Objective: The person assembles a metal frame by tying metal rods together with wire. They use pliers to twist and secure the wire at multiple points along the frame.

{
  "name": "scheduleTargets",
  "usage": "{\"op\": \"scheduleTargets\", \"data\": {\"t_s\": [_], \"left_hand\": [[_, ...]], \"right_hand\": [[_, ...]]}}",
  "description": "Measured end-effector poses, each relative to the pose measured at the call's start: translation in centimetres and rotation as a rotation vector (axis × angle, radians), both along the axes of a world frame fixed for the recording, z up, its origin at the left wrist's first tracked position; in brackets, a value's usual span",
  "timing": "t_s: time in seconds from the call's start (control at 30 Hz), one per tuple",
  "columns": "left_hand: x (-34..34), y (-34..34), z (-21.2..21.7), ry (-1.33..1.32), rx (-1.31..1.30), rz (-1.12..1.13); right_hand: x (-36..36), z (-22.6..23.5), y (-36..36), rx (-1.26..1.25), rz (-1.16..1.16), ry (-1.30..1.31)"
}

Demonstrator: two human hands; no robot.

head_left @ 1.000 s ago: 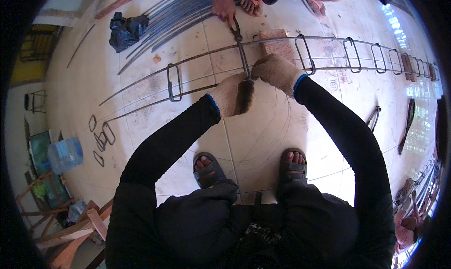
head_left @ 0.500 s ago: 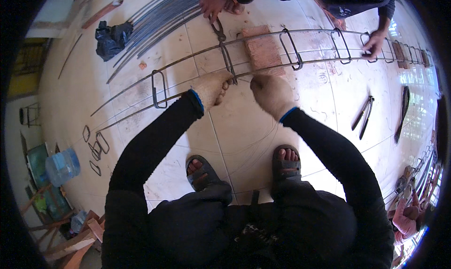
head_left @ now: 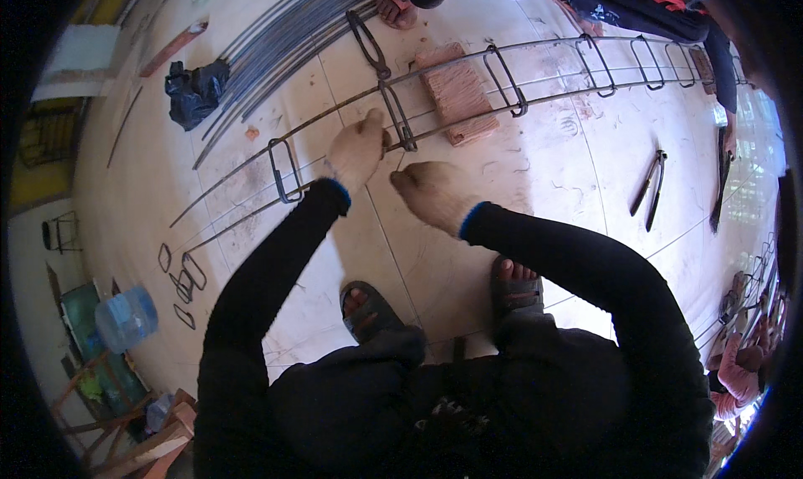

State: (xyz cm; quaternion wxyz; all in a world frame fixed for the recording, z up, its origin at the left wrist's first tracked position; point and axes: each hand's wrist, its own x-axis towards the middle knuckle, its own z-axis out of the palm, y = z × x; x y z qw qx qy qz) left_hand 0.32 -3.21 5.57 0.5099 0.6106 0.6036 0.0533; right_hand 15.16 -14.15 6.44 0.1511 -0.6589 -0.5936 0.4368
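Note:
A long frame of thin steel rods (head_left: 335,109) crosses the floor ahead of me, with bent rectangular stirrups (head_left: 506,81) around it. My left hand (head_left: 355,151), in a pale knitted glove, is at the near rods just left of one stirrup (head_left: 396,115). Its fingers are curled; what they hold is hidden. Below that stirrup, my right hand (head_left: 433,196), gloved too, is closed with thumb and finger pinched together; whatever is in the pinch is too small to name. Dark pincers (head_left: 368,48) lie with their jaws against the far rod, by the same stirrup.
A reddish brick (head_left: 454,94) sits under the frame. Loose rods (head_left: 293,40) and a black plastic bag (head_left: 196,92) lie far left, loose stirrups (head_left: 186,278) nearer. Right are long-handled pincers (head_left: 648,190) and a dark wire bundle (head_left: 720,182), near a co-worker's hand (head_left: 730,138).
Both my hands have moved left, the right one also nearer me. A co-worker's hand has left the pincers by the stirrup. Another hand has gone from the frame toward the wire bundle.

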Motion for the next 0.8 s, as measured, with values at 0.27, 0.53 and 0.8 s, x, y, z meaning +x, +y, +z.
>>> {"op": "scheduleTargets", "data": {"t_s": [0.27,0.53,0.8], "left_hand": [[-3.3,-5.0,-3.8,-0.356,0.095,-0.323],[-7.6,-1.2,-8.8,-0.715,-0.519,0.073],[-1.0,-2.3,-1.8,-0.363,-0.255,0.096]], "right_hand": [[2.0,2.2,2.5,0.664,0.072,-0.465],[0.3,-3.2,5.2,0.639,0.34,-0.743],[2.0,-2.1,3.3,0.386,0.06,-0.395]]}}
